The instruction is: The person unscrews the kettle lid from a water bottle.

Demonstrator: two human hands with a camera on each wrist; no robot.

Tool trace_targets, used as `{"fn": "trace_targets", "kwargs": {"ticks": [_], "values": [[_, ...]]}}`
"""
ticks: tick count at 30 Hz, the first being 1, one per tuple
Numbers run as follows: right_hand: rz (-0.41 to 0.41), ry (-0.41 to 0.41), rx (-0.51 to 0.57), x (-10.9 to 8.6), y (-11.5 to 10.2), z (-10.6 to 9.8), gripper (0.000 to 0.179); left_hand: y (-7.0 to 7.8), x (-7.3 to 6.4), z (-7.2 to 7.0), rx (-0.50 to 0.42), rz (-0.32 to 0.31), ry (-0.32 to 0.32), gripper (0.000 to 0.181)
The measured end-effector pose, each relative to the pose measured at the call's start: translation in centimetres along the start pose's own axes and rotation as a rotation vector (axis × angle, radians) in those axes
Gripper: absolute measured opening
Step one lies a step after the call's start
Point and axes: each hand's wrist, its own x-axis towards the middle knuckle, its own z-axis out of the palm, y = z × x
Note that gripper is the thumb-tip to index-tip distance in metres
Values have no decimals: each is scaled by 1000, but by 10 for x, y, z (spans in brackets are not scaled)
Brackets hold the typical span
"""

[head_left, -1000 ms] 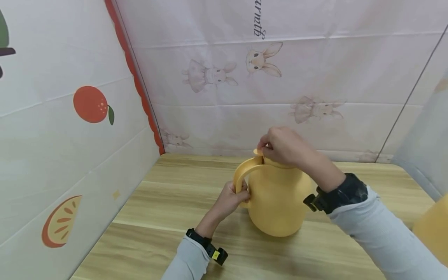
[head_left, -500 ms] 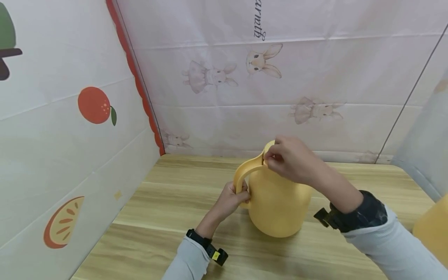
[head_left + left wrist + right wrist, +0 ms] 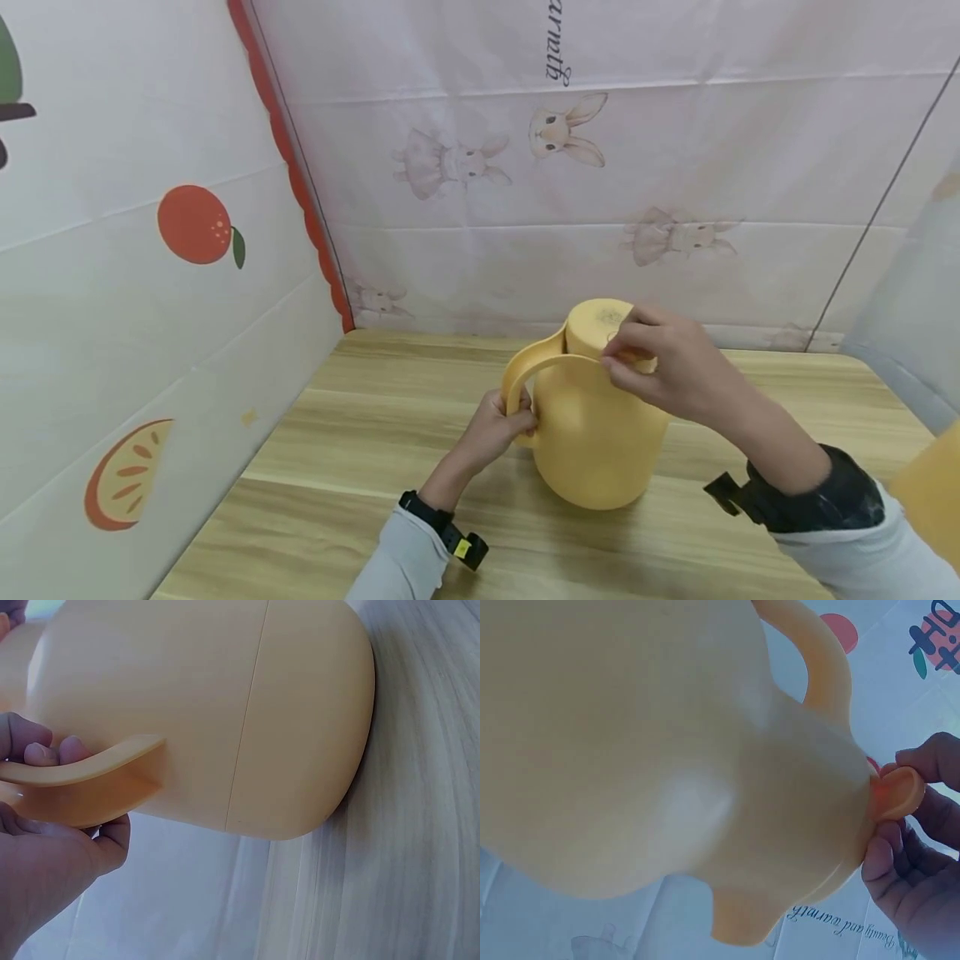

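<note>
A yellow thermos jug [image 3: 596, 450] stands upright on the wooden table. My left hand [image 3: 491, 429] grips its looped handle [image 3: 534, 360], fingers curled through it, as the left wrist view also shows. At the top sits a round yellow lid [image 3: 592, 323], with faint markings on its upper face. My right hand [image 3: 675, 367] is at the lid's near right side. In the right wrist view, its thumb and fingers pinch a small tab [image 3: 901, 793] sticking out from the lid. A short spout [image 3: 742, 919] shows on the jug there.
Another yellow object [image 3: 933, 492], partly cut off, stands at the right edge of the table [image 3: 360, 492]. Behind the jug rises a wall covering [image 3: 465, 267] with printed rabbits, and a fruit-print one [image 3: 90, 317] lines the left side.
My right hand has swung round the lid from the handle side toward the right and nearer me, turning the tab with it. The left hand and jug have stayed in place.
</note>
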Motion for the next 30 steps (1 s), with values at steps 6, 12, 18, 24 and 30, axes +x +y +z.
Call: {"fn": "trace_targets", "kwargs": {"ticks": [6,12,18,24,30], "values": [[28,8,-4,-9,11,-9,19,0,1,1,-14,-1,2,14],[118,-30,14,-13,25,-22,24,1,0,0,-27,-3,4,15],[256,-76,24,-11,44,-34,16,2,1,0,-24,-3,5,15],[317,-95,-83,-4,59,-37,4,1,1,0,-22,-1,8,16],[324,-136,-122,3,62,-34,3,0,1,0,-19,-1,5,16]]}}
